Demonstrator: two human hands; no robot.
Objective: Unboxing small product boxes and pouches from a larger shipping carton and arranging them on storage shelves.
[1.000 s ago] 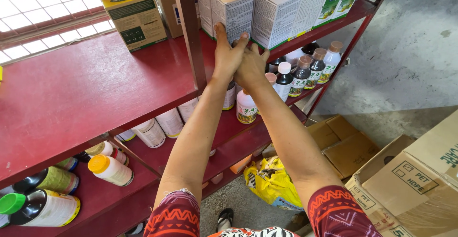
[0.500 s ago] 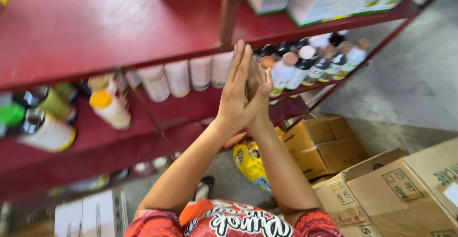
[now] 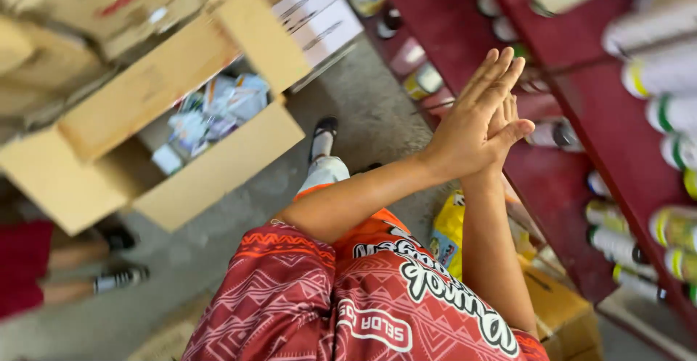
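Observation:
My left hand and my right hand are pressed flat together, palm to palm, with the fingers straight and pointing up towards the red shelf. Neither hand holds anything. The left hand is nearer the camera and covers most of the right. Both forearms rise from my red patterned shirt. Bottles with white and green labels lie blurred on the shelf just right of the hands.
An open cardboard box holding small packets stands on the concrete floor at left. A yellow bag and a brown carton lie under the shelf. Another person's legs and shoes show at far left. My sandalled foot is below.
The camera has swung down and to the left, away from the shelf front towards the floor and boxes. My hands stay pressed together and have come back from the shelf.

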